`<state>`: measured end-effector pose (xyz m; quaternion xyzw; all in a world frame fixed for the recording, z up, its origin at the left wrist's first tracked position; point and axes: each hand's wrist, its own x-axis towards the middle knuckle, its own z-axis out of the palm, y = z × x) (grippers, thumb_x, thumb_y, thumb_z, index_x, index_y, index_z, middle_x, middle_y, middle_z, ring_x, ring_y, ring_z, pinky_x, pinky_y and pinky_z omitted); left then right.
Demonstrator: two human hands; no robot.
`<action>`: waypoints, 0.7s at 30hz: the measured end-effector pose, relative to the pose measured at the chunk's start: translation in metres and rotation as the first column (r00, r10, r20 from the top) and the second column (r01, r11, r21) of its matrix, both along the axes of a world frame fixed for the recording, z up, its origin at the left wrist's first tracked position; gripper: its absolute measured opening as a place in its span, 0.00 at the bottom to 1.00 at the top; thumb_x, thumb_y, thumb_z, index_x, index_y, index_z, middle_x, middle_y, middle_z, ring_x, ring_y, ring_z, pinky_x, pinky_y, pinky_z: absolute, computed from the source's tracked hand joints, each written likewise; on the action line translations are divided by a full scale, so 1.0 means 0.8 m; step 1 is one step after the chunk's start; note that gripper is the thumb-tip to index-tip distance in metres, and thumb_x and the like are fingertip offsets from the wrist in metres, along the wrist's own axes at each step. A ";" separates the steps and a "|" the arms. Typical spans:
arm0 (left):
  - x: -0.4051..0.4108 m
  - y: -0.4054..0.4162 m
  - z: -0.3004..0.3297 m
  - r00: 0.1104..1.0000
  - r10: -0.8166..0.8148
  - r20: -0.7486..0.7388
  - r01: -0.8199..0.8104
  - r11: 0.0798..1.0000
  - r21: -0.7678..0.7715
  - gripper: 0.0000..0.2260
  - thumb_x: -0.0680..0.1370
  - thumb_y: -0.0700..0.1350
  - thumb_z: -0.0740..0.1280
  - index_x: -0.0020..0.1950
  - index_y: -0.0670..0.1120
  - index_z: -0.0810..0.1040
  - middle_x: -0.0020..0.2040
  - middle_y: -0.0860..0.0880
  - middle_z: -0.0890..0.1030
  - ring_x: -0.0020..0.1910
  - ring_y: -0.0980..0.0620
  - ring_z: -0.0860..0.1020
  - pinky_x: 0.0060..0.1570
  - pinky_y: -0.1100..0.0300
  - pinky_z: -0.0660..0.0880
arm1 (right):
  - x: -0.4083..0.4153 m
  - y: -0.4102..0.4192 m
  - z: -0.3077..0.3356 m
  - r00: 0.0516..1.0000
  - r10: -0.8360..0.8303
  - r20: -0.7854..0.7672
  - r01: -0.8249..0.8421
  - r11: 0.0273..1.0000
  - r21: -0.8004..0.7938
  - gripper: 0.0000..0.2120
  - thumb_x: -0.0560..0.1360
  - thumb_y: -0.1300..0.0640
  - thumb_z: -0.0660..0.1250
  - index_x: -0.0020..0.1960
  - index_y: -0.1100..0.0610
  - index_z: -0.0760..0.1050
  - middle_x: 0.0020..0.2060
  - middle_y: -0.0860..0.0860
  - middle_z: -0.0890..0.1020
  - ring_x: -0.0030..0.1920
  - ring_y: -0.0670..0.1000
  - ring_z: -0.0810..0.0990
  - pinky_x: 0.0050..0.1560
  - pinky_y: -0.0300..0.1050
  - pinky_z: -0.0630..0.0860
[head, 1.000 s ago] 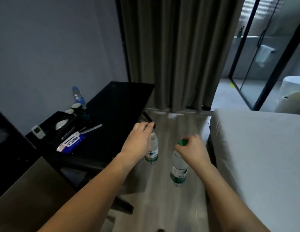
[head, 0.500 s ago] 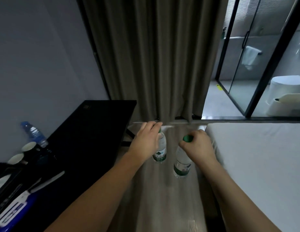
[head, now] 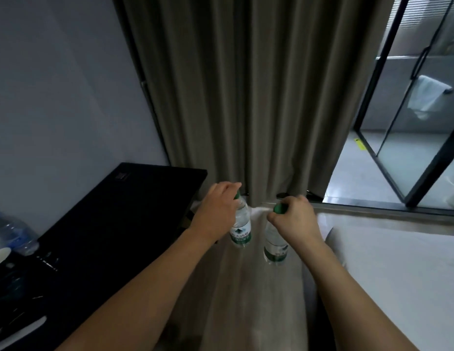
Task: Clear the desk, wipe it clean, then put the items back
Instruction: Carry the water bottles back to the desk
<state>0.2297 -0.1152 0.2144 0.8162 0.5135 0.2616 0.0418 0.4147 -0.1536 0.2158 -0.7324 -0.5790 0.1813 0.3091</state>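
Each of my hands carries a clear water bottle with a green cap and green label, held by the neck over the wooden floor. My left hand (head: 217, 210) grips the left bottle (head: 241, 230) just past the right edge of the black desk (head: 114, 224). My right hand (head: 294, 219) grips the right bottle (head: 274, 245) near the bed. Both bottles hang upright. The desk's right part is bare; things remain at its left end.
A blue-labelled bottle (head: 14, 235), a white cup (head: 0, 257) and dark items crowd the desk's left end. A grey curtain (head: 246, 97) hangs ahead. A white bed (head: 398, 274) fills the right. A glass bathroom door (head: 408, 138) stands at the far right.
The view has swung up and to the right, so the desk's left-end items slid toward the left edge. Both hands keep hold of their bottles, a little farther forward.
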 end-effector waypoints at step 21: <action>-0.149 0.350 -0.038 0.903 0.421 0.088 -0.425 0.905 0.023 0.19 0.80 0.42 0.63 0.71 0.41 0.71 0.65 0.45 0.74 0.62 0.47 0.69 0.65 0.57 0.67 | -0.162 0.474 -0.016 0.839 0.541 0.052 -0.540 0.841 -0.025 0.09 0.67 0.54 0.72 0.34 0.52 0.73 0.42 0.55 0.76 0.37 0.51 0.76 0.37 0.39 0.67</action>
